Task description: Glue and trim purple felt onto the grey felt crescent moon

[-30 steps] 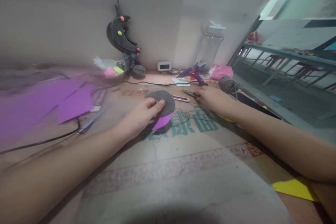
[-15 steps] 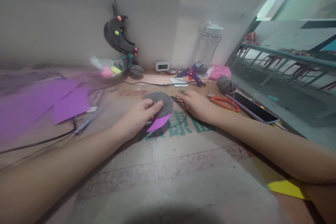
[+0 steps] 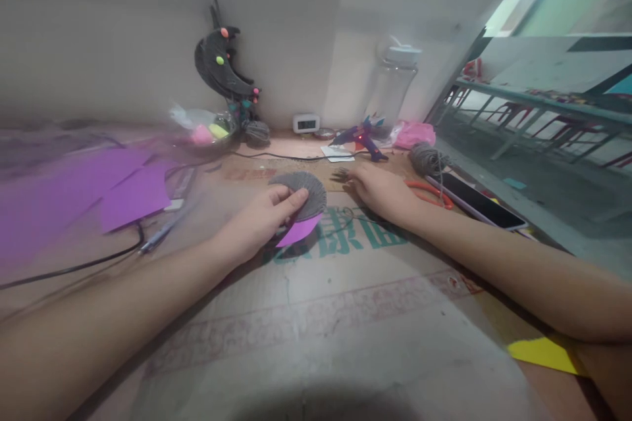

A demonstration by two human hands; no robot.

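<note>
My left hand (image 3: 282, 207) pinches a grey yarn-wrapped crescent piece (image 3: 311, 194) between thumb and fingers. Purple paper (image 3: 299, 230) sticks out beneath the lower edge of this piece. To its right, my right hand (image 3: 378, 191) is low over the cardboard with fingers curled down. Whatever those fingers hold is hidden by the hand and blur. Small dark bits (image 3: 340, 174) lie at its fingertips, too smeared to name. Orange-handled pliers (image 3: 432, 192) lie partly behind the right wrist.
Purple sheets (image 3: 135, 194) and a pen (image 3: 158, 237) are at left. A glue gun (image 3: 365, 139), a white clock (image 3: 306, 123) and a clear bottle (image 3: 392, 89) are at the back. A grey yarn ball (image 3: 427, 159) and a phone (image 3: 476, 198) are at right. A decorated dark crescent (image 3: 217, 69) stands against the wall.
My right hand has shifted slightly right and its fingers have curled in. The dark, thin tool seen beside its fingers no longer shows there. My left hand keeps its hold.
</note>
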